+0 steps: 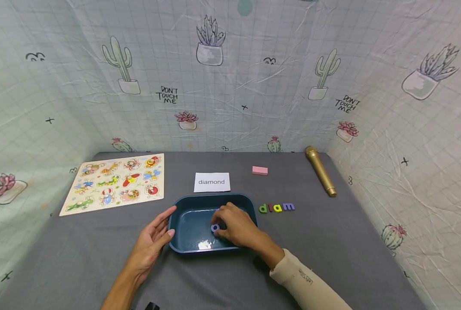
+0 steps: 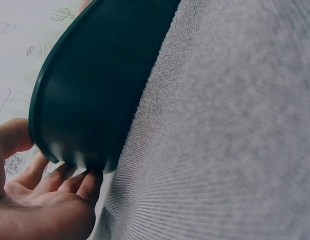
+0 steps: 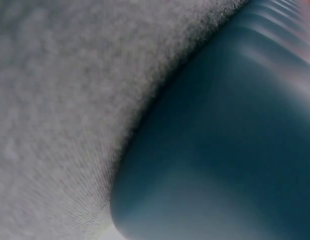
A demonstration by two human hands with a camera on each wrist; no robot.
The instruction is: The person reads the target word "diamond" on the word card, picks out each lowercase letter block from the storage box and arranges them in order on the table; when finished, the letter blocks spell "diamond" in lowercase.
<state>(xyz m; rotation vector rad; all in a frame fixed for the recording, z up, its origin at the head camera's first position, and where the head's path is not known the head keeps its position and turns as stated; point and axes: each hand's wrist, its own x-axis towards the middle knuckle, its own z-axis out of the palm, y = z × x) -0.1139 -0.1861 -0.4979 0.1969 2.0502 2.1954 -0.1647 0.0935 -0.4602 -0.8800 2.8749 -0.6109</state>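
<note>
A dark blue tray (image 1: 191, 247) stands on the grey cloth. Inside it, the thumb and fingers of my right hand (image 1: 236, 226) pinch a small purple ring-shaped letter "o" (image 1: 215, 227). A bit of purple shows behind those fingers, mostly hidden. At the tray's left end, my left hand (image 1: 149, 245) touches the rim with thumb and fingertips, its fingers extended; the left wrist view shows the thumb (image 2: 15, 136) at the rim and the other fingers against the end wall. Only the tray's outer side (image 3: 219, 140) fills the right wrist view.
Right of the tray lie coloured letters (image 1: 277, 208) reading "diam". A white card (image 1: 212, 182) printed "diamond" lies behind the tray, with a pink block (image 1: 260, 171) farther right. An insect puzzle board (image 1: 116, 183) lies at left, a gold microphone (image 1: 321, 171) at far right.
</note>
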